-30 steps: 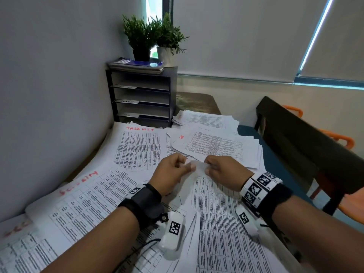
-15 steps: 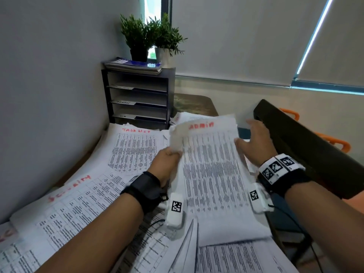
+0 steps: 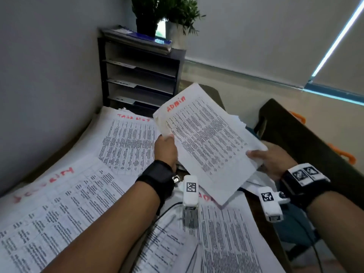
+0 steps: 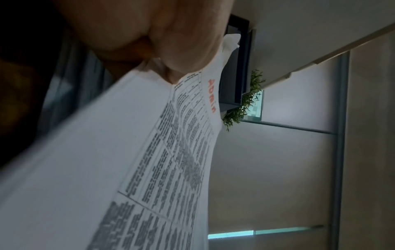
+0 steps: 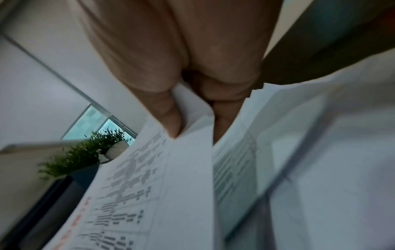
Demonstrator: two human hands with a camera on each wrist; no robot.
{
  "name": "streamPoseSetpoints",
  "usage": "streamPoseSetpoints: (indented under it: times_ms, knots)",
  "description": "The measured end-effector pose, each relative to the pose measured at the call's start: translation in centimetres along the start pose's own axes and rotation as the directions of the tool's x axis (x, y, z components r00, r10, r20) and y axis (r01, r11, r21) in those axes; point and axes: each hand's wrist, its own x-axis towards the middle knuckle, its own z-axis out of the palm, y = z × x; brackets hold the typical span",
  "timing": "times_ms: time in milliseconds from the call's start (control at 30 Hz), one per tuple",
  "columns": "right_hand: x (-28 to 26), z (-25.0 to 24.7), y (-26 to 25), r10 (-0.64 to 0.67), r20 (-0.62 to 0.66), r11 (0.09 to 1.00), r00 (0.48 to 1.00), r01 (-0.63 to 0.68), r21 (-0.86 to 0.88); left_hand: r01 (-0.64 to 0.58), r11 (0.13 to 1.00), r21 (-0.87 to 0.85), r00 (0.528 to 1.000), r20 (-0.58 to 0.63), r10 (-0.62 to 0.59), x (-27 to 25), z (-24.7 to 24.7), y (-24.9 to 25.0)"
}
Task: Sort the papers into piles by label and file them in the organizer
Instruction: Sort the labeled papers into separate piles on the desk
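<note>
A stack of printed sheets headed ADMIN in red [image 3: 204,142] [image 4: 171,152] [image 5: 171,186] hangs tilted above the desk, held by both hands. My left hand [image 3: 165,148] [image 4: 181,55] pinches its left edge, thumb on top. My right hand [image 3: 264,158] [image 5: 192,104] grips the lower right edge, thumb on top and fingers under. On the desk lie a pile headed TASK LIST [image 3: 128,138], a pile with a red heading that looks like SECURITY [image 3: 65,194], and more sheets [image 3: 222,237] near me. The black organizer [image 3: 137,75] with several shelves stands at the far left against the wall.
Two potted plants [image 3: 167,14] and a blue book [image 3: 137,36] sit on top of the organizer. A dark chair back [image 3: 307,134] stands to the right of the desk, with orange chair parts behind it. The grey wall runs along the left.
Both hands took the ADMIN stack off the desk, lifted it, and have now tilted it with its heading toward the organizer. The right hand has slid down to the lower right edge.
</note>
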Motion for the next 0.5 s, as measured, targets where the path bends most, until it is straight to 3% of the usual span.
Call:
streamPoseSetpoints:
  times_ms: [100,167,233,300,367,433,467,500]
  knots:
    - [3.8,0.6,-0.4,-0.078,-0.222,0.997,0.972,0.072,-0.034,0.009,1.000,0.019,0.999,0.035,-0.009,3.0,-0.2,-2.7]
    - [5.6,1.3,-0.8,-0.033,-0.253,0.983,0.967,0.077,0.166,0.004,1.000,0.030,0.999,0.033,-0.005,5.0,-0.5,-4.1]
    - [6.2,2.3,-0.5,0.046,-0.138,0.935,0.989,0.006,0.354,0.006,1.000,-0.012,1.000,-0.016,-0.006,5.3,-0.8,-3.6]
    - [5.6,3.9,0.5,0.061,0.092,0.919,0.994,-0.092,0.382,0.007,0.998,-0.070,0.998,-0.064,-0.011,3.8,-0.5,-2.2]
    - [5.0,4.8,1.7,0.093,0.185,0.979,0.978,-0.123,0.162,-0.035,0.996,-0.084,0.999,-0.040,0.032,1.5,0.1,-0.8]
    - [6.3,4.2,2.1,0.054,0.010,0.966,0.998,-0.050,-0.255,-0.068,0.994,-0.084,0.996,0.056,0.073,-0.1,0.9,-0.2]
    - [7.5,3.4,1.9,0.001,-0.097,0.878,0.995,-0.048,-0.477,-0.060,0.995,-0.078,0.991,0.114,0.068,-0.6,1.4,-0.2]
    - [9.2,2.4,1.7,-0.030,-0.183,0.823,0.983,-0.080,-0.562,-0.047,0.997,-0.064,0.986,0.155,0.057,-1.0,1.8,-0.4]
